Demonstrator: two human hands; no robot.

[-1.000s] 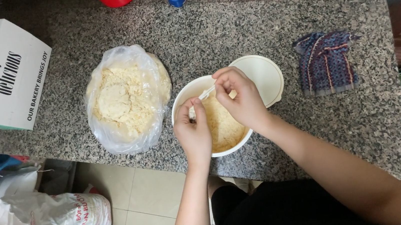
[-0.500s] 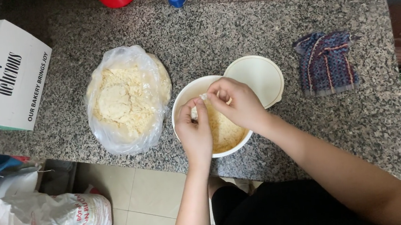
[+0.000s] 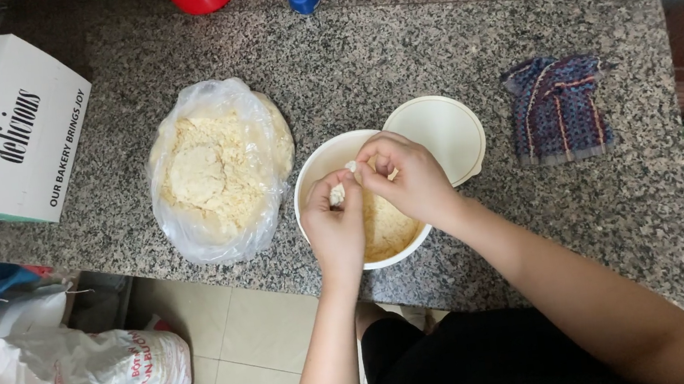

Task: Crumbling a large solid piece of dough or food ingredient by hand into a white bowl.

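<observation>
Half a second ago the right hand point(image 3: 409, 177) was a little higher and its fingers stood more apart from the left hand point(image 3: 335, 223); now the two hands have come closer and their fingertips meet over the white bowl point(image 3: 315, 167). Both hands pinch the same small piece of pale dough point(image 3: 339, 192) between curled, narrow fingers — the left holds it from below, the right from above. The bowl is round and smooth, and it sits near the front edge of the counter with soft, yellowish crumbly dough point(image 3: 385, 228) inside it. Nothing else has moved. Just behind the bowl on the right, touching it, lies a flat round white lid point(image 3: 442, 127). To the left of the bowl sits a thin, shiny, crinkly plastic bag point(image 3: 219, 167), open at the top and full of the same lumpy pale dough. The counter point(image 3: 394, 49) is hard speckled grey stone. To the right, well apart from the bowl, lies a woolly blue cloth point(image 3: 556, 108) with thin stripes — soft and bunched up. At the far left stands a white cardboard box point(image 3: 0, 128) with flat sides and sharp corners.
</observation>
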